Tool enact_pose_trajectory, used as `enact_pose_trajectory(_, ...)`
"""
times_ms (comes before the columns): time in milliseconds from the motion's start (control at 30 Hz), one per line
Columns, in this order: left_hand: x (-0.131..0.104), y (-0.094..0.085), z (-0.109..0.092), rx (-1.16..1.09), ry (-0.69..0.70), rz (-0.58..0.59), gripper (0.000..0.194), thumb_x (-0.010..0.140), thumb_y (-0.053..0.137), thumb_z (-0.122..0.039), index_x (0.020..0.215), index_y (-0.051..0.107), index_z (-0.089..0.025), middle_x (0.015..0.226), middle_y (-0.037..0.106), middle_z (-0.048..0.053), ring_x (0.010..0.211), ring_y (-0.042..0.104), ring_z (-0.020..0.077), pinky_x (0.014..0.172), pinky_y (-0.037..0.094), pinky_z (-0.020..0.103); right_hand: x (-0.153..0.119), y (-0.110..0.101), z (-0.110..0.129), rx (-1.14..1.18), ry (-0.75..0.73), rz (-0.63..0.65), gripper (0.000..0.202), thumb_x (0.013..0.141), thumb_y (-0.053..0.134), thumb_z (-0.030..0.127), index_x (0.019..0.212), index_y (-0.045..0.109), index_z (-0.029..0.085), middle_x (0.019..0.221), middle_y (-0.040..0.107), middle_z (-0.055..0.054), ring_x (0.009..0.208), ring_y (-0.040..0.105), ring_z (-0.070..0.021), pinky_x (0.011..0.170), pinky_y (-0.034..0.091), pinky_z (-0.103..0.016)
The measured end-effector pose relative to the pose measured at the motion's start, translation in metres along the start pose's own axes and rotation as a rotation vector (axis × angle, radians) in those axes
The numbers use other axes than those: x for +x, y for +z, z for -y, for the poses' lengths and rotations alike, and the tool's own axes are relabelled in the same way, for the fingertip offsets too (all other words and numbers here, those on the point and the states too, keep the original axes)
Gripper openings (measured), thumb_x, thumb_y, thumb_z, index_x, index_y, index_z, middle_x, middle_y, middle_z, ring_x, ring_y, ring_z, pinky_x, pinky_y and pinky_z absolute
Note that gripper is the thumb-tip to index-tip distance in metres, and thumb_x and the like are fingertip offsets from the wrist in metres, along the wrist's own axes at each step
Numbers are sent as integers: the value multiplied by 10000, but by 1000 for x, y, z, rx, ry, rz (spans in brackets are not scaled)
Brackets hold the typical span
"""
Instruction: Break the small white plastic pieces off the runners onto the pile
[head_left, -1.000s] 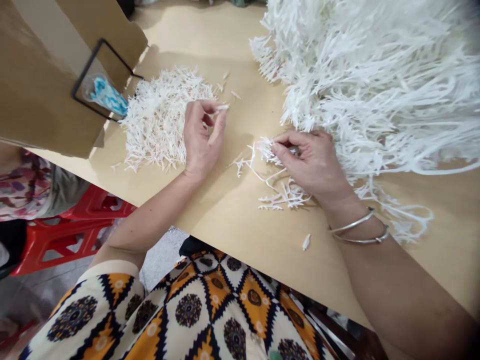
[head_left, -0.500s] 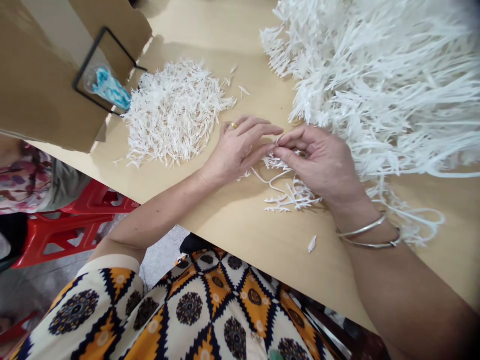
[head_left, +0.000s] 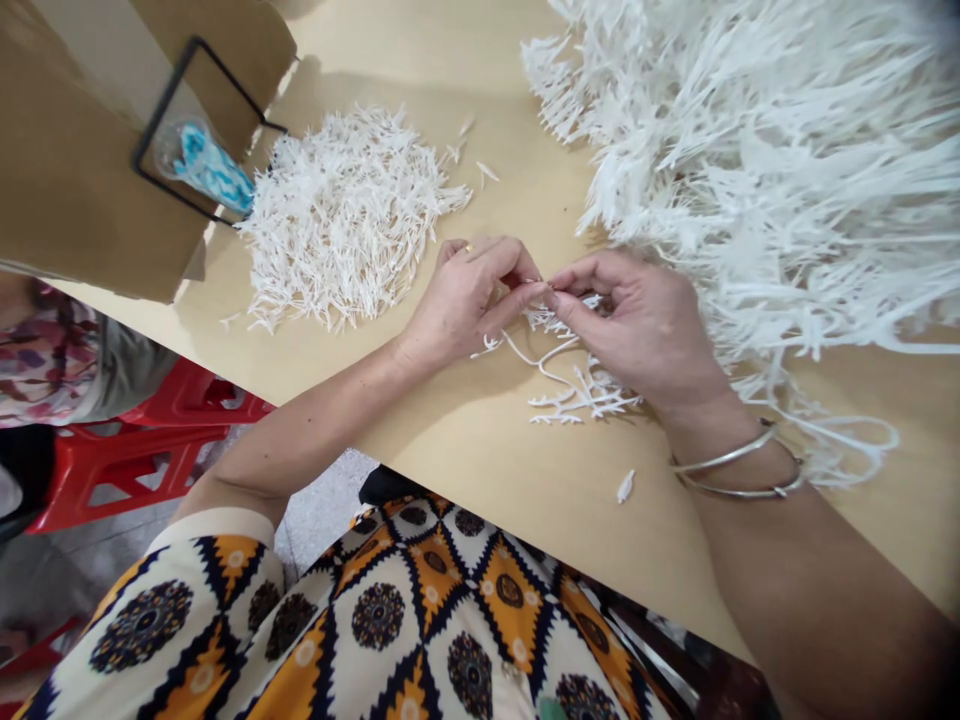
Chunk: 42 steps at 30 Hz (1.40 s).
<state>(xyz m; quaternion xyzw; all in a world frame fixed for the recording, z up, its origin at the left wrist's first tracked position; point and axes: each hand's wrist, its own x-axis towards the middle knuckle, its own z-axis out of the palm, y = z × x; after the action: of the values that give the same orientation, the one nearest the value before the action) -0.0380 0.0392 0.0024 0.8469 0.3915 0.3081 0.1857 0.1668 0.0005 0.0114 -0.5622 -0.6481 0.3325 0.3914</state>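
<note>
My left hand (head_left: 476,300) and my right hand (head_left: 634,320) meet fingertip to fingertip over the table, both pinched. What lies between the tips is too small to make out. Beneath and beside my right hand lies a white branched strand (head_left: 589,395), partly hidden by the fingers. Left of my hands sits a pile of small white pieces (head_left: 349,220). A large heap of long white branched strands (head_left: 750,170) fills the upper right, just beyond my right hand.
A cardboard box (head_left: 82,150) stands at the upper left, beside a black wire frame (head_left: 169,90) and a clear cup (head_left: 206,170) with blue and white contents. One loose white piece (head_left: 626,486) lies near the table's front edge. Red stools (head_left: 127,470) and a person's clothing show at left.
My left hand's fingers have curled inward from a more outstretched pose, and its tips are now pinched against my right fingertips. My right hand has barely moved.
</note>
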Motion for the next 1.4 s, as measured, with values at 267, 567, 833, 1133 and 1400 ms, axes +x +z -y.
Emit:
enact_pose_trajectory(267, 2, -15, -10, -77, 36, -268, 357, 1121, 454, -586, 996, 560, -269, 966, 701, 29, 943, 680, 185, 934, 519, 425, 9, -2, -15, -78, 19, -102, 46, 879, 737, 263, 887, 694, 250, 814, 730, -23, 749, 681, -209, 723, 551, -392)
enact_pose_trajectory(567, 7, -14, 29, 15, 69, -415, 450, 1058, 450, -726, 1211, 640, -348, 1257, 615, 52, 1235, 567, 196, 1106, 513, 480, 6, -7, -13, 273, 11, 13, 175, 780, 814, 263, 863, 660, 277, 869, 734, 8, 806, 712, -169, 825, 617, -370)
enact_pose_trajectory(833, 2, -7, -4, -24, 47, 77, 396, 1104, 491, -572, 1119, 730, -257, 1085, 790, 50, 1071, 733, 210, 1071, 449, 439, 4, -5, -6, 205, 33, 0, 268, 782, 859, 362, 866, 620, 274, 899, 734, -3, 858, 739, -210, 849, 645, -418)
enact_pose_trajectory(1133, 3, -5, 3, -65, 51, 81, 384, 1075, 558, -584, 1023, 704, -232, 952, 778, 31, 911, 712, 176, 950, 455, 383, 4, -4, -4, 198, 34, -22, 190, 780, 809, 258, 854, 634, 268, 875, 745, -22, 800, 704, -188, 765, 611, -361)
enact_pose_trajectory(1400, 2, -5, 3, -13, 69, 144, 255, 1089, 577, -450, 979, 653, -233, 895, 729, 1, 890, 676, 188, 968, 406, 400, 5, 8, -13, 62, -21, -60, 129, 850, 726, 217, 883, 615, 273, 847, 710, -11, 809, 712, -208, 776, 618, -409)
